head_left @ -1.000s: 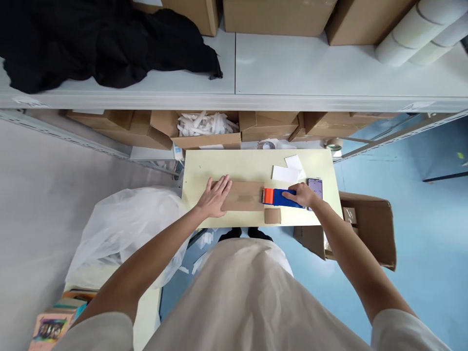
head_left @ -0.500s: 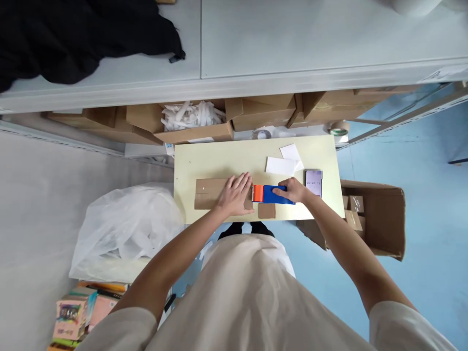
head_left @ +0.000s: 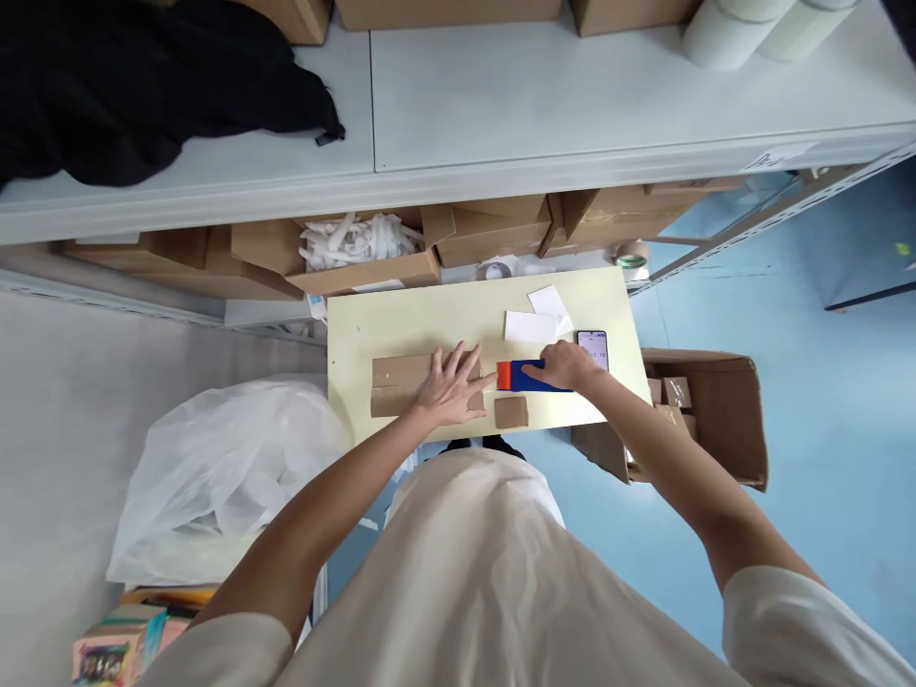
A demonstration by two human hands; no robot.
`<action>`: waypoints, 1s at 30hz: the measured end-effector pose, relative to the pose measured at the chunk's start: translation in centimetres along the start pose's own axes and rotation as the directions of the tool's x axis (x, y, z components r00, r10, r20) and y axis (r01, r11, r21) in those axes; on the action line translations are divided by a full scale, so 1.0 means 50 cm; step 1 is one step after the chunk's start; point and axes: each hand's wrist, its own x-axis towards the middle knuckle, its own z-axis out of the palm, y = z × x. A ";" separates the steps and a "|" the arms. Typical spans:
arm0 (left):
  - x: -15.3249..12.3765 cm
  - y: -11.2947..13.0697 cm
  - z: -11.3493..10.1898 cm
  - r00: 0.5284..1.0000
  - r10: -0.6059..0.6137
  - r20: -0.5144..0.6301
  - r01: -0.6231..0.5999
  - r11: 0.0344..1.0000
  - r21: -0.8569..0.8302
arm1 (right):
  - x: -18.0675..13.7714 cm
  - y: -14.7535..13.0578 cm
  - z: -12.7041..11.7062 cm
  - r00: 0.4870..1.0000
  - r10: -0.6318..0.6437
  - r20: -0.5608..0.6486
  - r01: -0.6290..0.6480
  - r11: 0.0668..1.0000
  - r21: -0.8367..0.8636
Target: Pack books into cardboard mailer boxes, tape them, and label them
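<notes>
On the pale yellow table (head_left: 415,320), a long flat brown cardboard box (head_left: 396,386) lies lengthwise, with a shiny strip on its left part. My left hand (head_left: 450,386) rests on its right end, fingers spread. In my right hand (head_left: 568,365) is a blue tape dispenser (head_left: 526,375) with an orange head. The head points left, close to the fingertips of my left hand and just past the box's end. A small square cardboard piece (head_left: 510,412) lies below the dispenser, near the table's front edge. Any tape between dispenser and box is too fine to see.
White cards (head_left: 533,326) and a phone (head_left: 593,348) lie farther back on the table. An open carton (head_left: 737,420) with small boxes stands at the right. Left is a white plastic bag (head_left: 236,458). Behind are a grey shelf (head_left: 501,95) and a box of white strips (head_left: 364,272).
The fingers of my left hand have spread wider. The dispenser's head now sits slightly farther from the box's right end. My whole view has shifted a little.
</notes>
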 end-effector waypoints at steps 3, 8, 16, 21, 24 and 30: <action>0.001 0.005 0.003 1.000 0.028 -0.003 -0.028 0.999 0.030 | 0.001 -0.090 -0.019 0.998 0.043 -0.043 -0.045 0.997 -0.055; 0.017 0.014 0.004 1.000 0.002 0.022 -0.003 0.999 0.046 | 0.001 -0.186 -0.018 0.997 0.010 -0.078 -0.016 0.997 -0.079; 0.018 0.013 0.009 1.000 0.012 -0.008 -0.013 0.999 -0.032 | -0.028 -0.115 0.050 0.946 0.230 -0.229 -0.210 0.972 0.110; 0.001 -0.020 0.010 0.994 0.001 -0.111 -0.025 0.976 -0.216 | -0.042 -0.044 0.130 0.895 0.369 -0.249 -0.297 0.912 0.283; -0.035 -0.056 0.008 0.977 -0.067 -0.201 0.028 0.981 -0.194 | -0.029 -0.041 0.198 0.898 0.368 -0.242 -0.303 0.915 0.267; -0.177 -0.148 0.042 0.833 -0.462 -0.305 0.373 0.876 -0.306 | -0.021 -0.050 0.276 0.909 0.336 -0.248 -0.264 0.923 0.281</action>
